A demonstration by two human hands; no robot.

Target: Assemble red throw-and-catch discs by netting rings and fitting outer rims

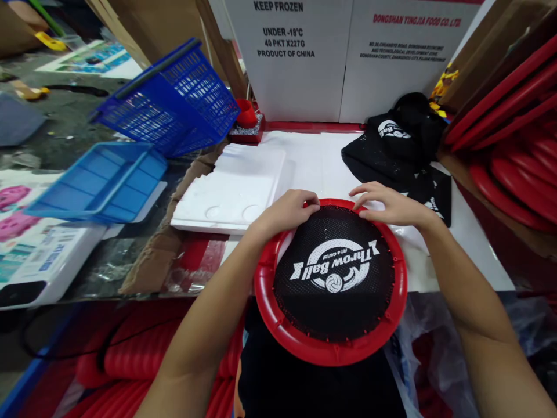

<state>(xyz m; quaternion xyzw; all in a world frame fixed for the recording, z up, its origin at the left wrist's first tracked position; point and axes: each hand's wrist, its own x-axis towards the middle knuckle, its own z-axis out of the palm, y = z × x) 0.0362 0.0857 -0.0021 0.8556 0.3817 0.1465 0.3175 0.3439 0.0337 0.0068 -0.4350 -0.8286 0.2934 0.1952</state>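
Observation:
A round red plastic ring [333, 353] with black mesh [296, 299] across it leans between the table's front edge and my lap. White "Throw Ball" lettering on the mesh appears upside down. At the upper left of the ring, my left hand [292, 210] has its fingers curled, pinching the mesh edge. My right hand [389, 207] is at the upper right, thumb and forefinger on the mesh edge and another finger stretched over the rim. Small pegs line the ring's inner edge. Near my left wrist, a gap shows between mesh and ring.
Black printed mesh pieces [391, 148] are piled at the back right. A white foam sheet [235, 180] lies left of the ring. Beyond it are a blue basket [174, 98] and a blue tray [104, 180]. Red rings [522, 174] are stacked at the right; a white carton [300, 75] stands behind.

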